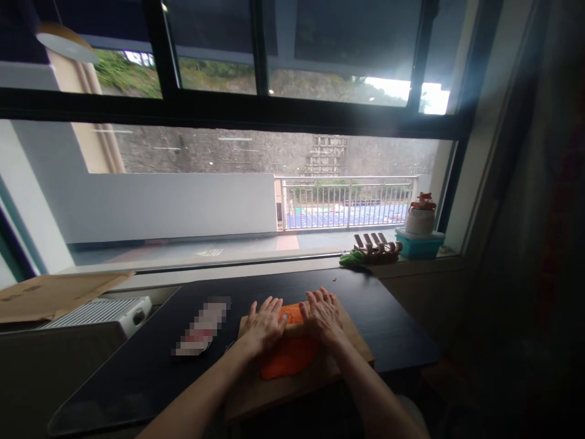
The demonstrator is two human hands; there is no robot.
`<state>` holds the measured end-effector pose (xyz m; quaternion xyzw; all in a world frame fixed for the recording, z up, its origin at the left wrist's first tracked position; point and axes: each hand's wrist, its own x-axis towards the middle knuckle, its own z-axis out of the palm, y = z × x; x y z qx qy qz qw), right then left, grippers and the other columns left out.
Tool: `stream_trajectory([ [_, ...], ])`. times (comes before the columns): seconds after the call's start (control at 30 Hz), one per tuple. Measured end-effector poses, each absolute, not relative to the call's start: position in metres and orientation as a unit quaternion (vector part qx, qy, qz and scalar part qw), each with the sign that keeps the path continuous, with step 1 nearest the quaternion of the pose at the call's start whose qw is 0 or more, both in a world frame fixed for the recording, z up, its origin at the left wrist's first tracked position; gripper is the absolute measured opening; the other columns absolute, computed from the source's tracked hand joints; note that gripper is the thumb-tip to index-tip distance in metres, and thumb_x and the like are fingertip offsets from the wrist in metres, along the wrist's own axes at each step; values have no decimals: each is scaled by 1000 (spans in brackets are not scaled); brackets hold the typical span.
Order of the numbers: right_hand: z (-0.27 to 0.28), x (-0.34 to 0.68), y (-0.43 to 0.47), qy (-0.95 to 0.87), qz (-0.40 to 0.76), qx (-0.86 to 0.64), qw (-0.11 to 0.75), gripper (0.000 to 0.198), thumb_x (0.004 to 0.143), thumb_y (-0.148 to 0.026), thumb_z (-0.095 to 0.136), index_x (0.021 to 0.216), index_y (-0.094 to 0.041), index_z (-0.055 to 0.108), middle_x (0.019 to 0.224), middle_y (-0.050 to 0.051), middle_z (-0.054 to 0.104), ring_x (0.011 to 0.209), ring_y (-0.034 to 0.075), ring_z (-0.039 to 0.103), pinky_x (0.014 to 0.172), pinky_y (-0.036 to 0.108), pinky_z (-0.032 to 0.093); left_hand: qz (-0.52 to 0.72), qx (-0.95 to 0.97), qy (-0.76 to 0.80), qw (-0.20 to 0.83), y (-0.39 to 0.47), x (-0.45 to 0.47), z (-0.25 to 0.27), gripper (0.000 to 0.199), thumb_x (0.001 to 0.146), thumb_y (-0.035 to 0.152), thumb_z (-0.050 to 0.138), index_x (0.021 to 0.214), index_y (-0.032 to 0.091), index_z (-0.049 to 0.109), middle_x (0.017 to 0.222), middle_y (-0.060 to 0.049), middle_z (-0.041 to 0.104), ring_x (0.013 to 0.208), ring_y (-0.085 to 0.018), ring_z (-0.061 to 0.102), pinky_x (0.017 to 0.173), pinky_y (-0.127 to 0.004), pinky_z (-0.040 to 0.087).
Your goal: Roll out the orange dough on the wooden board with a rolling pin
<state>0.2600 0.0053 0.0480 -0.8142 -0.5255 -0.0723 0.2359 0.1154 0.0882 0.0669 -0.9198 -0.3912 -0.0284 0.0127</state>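
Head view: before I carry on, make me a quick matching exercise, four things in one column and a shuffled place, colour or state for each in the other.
Things
1. Roller
2. Orange sheet
3. Lidded box
4. Table

Places, colours, states
A. Teal, with a pale container on top
B. Pale, under the left hand and right hand
C. Black, beneath the board
D. Flattened, lying on the board

Right pairs: 1-B, 2-D, 3-A, 4-C

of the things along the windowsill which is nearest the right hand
The green item, at the row's left end; the brown rack, teal box and whitish jar stand farther from the right hand.
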Motion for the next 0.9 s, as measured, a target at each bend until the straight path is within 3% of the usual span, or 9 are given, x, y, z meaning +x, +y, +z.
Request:
stream_trajectory([
  [0.13,52,271,26,-532,-74,-812,229,52,93,-45,36,133,-14,52,137,14,50,135,30,32,110,43,20,-36,-914,-404,21,110,128,67,63,93,45,20,144,11,33,152,-9,29,144,-24,16,116,-52,10],
  [0.33,48,263,10,-545,-96,-801,229,51,95,-44,34,135,-17,50,146,12,41,140,27,22,113,42,13,-85,-921,-374,72,92,116,63,61,93,43,23,145,12,30,153,-9,26,144,-24,15,116,-53,7],
  [0.53,37,239,-30,-548,-112,-798,223,48,96,-42,32,131,-19,54,142,9,46,139,26,26,114,40,13,-118,-932,-333,80,54,88,54,58,93,43,28,144,17,33,151,-7,32,142,-25,23,116,-53,10],
  [0.9,40,234,-31,-534,-87,-814,211,49,96,-43,29,129,-18,56,141,10,48,139,27,25,112,42,15,-99,-935,-334,63,45,86,55,60,92,41,28,146,14,28,153,-8,25,144,-24,16,117,-54,8],
])
